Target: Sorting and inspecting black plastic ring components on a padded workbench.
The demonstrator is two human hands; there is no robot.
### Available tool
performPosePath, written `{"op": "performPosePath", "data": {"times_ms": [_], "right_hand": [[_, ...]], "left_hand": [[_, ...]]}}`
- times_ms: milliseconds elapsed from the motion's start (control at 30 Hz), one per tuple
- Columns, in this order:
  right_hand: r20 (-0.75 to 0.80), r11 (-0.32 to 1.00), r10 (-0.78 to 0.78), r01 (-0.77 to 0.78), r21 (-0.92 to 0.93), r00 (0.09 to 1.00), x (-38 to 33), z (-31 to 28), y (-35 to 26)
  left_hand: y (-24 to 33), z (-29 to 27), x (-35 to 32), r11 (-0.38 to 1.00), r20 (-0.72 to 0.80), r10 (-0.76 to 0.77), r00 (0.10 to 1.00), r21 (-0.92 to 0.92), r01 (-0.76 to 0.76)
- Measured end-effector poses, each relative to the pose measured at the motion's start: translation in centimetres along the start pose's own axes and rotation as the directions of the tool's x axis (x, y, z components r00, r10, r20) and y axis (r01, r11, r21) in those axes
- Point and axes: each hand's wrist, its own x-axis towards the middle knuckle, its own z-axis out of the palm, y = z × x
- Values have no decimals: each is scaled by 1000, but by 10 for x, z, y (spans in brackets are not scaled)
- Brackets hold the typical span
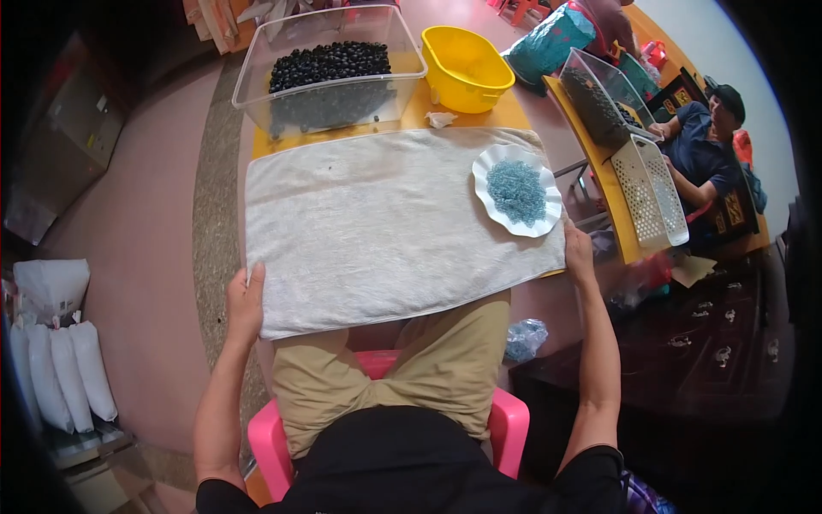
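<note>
A pale grey-white towel [360, 231] lies spread over the yellow table in front of me. My left hand [246, 301] is closed on its near left edge, thumb on top and fingers hidden below. On the right edge my right hand [579, 252] grips the towel, its fingertips partly out of sight. A white wavy-rimmed plate [555, 207] rests on the towel's right side, close to my right hand. Heaped in the plate are small translucent blue-grey pieces [515, 192], too small to name.
Behind the towel stand a clear plastic bin [257, 92] of black round pieces [334, 68] and a yellow basin [471, 96]. A crumpled white scrap [440, 119] lies between. At right, a person [702, 146] sits at another table with a white perforated basket [651, 193]. White sacks [70, 377] stand left.
</note>
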Motion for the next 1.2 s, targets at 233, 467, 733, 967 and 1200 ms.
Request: {"op": "performPosePath", "data": {"times_ms": [233, 467, 733, 967, 1200], "right_hand": [[-122, 970, -22, -9, -244, 992, 3, 8, -15], [-243, 927, -262, 173, -334, 934, 11, -11, 57], [-205, 969, -128, 78, -235, 970, 25, 8, 26], [-218, 951, -137, 67, -303, 966, 40, 13, 24], [-217, 967, -74, 16, -256, 973, 41, 20, 9]], "left_hand": [[1, 4, 0, 999, -68, 3, 998, -40, -6], [-7, 19, 13, 996, 11, 79, 997, -41, -79], [-22, 12, 32, 987, -56, 155, 986, 54, -152], [-11, 3, 55, 978, -1, 90, 996, 187, -88], [-19, 9, 66, 981, -64, 195, 979, 33, -193]]}}
